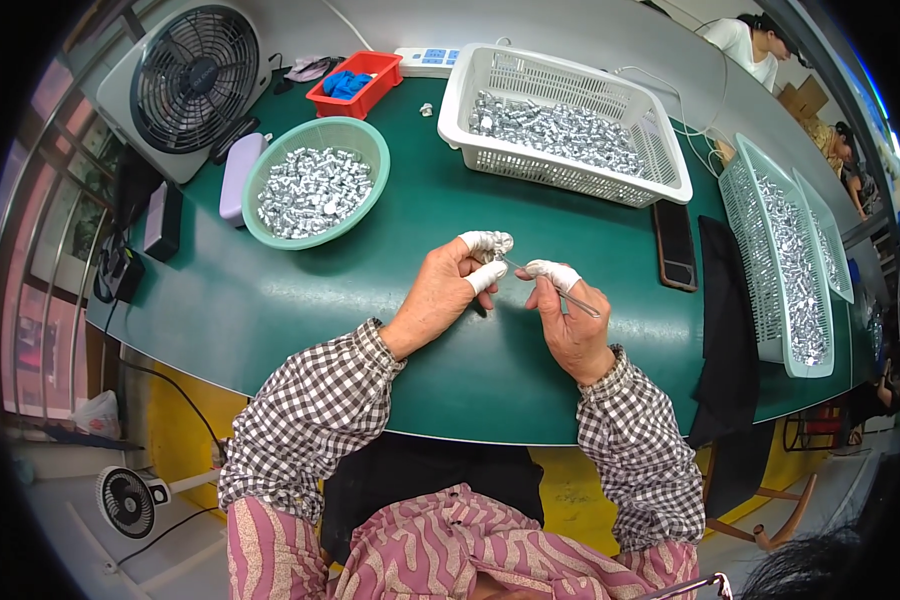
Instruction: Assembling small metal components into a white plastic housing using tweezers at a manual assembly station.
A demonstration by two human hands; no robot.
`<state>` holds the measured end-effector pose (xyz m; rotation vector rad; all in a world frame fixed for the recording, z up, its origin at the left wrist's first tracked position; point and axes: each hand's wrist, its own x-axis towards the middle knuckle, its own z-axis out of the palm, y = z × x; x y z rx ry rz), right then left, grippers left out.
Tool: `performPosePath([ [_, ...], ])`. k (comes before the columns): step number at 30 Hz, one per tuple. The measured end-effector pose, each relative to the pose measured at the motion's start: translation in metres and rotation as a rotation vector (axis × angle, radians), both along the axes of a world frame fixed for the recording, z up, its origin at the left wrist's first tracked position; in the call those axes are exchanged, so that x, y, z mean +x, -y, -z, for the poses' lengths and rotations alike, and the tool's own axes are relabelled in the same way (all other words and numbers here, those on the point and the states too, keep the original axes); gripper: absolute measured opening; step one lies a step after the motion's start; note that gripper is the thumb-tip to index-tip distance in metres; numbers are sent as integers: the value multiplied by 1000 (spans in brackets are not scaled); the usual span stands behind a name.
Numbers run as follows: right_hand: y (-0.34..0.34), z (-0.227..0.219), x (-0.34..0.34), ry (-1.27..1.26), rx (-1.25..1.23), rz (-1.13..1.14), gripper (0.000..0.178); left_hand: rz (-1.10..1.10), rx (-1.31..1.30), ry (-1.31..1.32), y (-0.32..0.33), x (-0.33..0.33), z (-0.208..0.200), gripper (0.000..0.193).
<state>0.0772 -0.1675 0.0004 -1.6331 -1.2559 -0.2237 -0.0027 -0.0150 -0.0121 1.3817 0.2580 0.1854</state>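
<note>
Over the middle of the green table, my left hand [435,298] is closed, its white-wrapped thumb and forefinger pinching a small silvery metal part [501,257] that the fingertips mostly hide. My right hand [577,335], also with white wrapping on a fingertip, grips a thin metal pick-like tool [584,307]. The tool's tip points left and meets the part in my left hand. Beyond my hands, a mint-green bowl [377,190] and a white perforated basket [580,178] hold many similar silvery parts.
Green baskets [770,318] of silvery parts line the right side, near a phone [676,246] and a black cloth [722,330]. At the left stand a fan [192,80], a lilac case [240,178] and a dark box [162,222]. A red tray [382,82] holds blue material. People sit beyond, at the far right.
</note>
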Motion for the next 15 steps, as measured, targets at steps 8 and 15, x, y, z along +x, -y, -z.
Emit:
performPosePath([
  [8,0,6,3,-63,-56,34,12,-12,103,2,-2,1,2,29],
  [15,-2,2,0,-166,-62,-4,12,-56,137,-14,0,-1,-2,31],
])
